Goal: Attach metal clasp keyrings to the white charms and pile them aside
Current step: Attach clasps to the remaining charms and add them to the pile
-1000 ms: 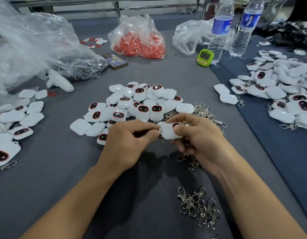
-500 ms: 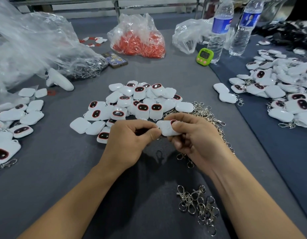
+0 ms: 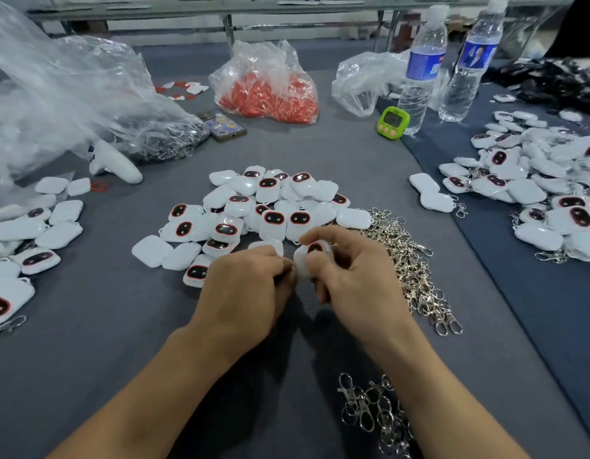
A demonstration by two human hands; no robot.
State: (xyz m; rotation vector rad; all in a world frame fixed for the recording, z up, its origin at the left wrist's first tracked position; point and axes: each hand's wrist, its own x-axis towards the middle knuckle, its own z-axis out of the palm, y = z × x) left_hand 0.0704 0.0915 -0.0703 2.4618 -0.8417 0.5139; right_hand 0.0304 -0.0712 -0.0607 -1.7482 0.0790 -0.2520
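item in hand: one white charm (image 3: 311, 256), held just above the surface (image 3: 88, 326), in front of the centre heap. the right hand (image 3: 356, 276) grips it with fingers curled round its body, the dark face uppermost. the left hand (image 3: 247, 286) is curled, its fingertips pinching at the charm's left edge. whether a clasp sits in that pinch is hidden.

progress, as judged: attachment under way on this piece, which is not yet piled.
- done: right pile (image 3: 545, 193), large, with clasps showing at its edges. left pile (image 3: 22, 240), smaller, with a clasp trailing at its near edge.
- left: centre heap (image 3: 263, 207), many charms and no clasps seen on them. loose clasp keyrings (image 3: 409, 260) lie in a long heap just right of the hands. a smaller cluster (image 3: 373, 412) lies near the right forearm.
- estimate: roughly midway.

materials:
- charms: glossy moulded plastic, rounded-square and pillow-like, with an oval dark window ringed in red.
- clasps: bright pale metal, hooks joined to rings, tangled.
- surface: matt grey cloth.

also present: crumpled clear bags (image 3: 71, 104), bag of red pieces (image 3: 267, 94), green timer (image 3: 393, 122), water bottles (image 3: 419, 67).
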